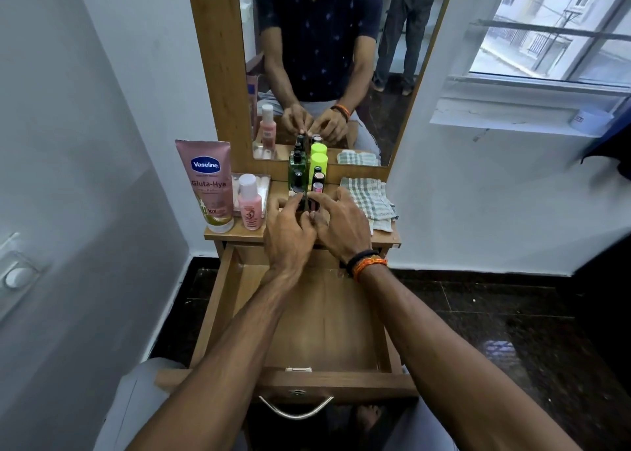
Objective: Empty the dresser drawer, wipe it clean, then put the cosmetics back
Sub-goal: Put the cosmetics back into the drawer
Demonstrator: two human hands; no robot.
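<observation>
The wooden dresser drawer (218, 300) is pulled out below me with nothing lying in it. On the dresser top (235, 233), a cluster of small cosmetics stands in the middle: a green bottle (296, 174), a lime-capped bottle (319, 163) and small dark bottles (318, 180). My left hand (288, 235) and my right hand (341, 227) both reach into the near side of that cluster. Their fingertips pinch small dark bottles, which are mostly hidden. A checked cloth (372, 199) lies folded on the top at the right.
A pink Vaseline tube (208, 184), a small pink bottle (250, 204) and a clear box (259, 186) stand on the left of the dresser top. A mirror (317, 57) rises behind. White walls flank both sides, a window (553, 34) sits at the right, and the floor is dark tile.
</observation>
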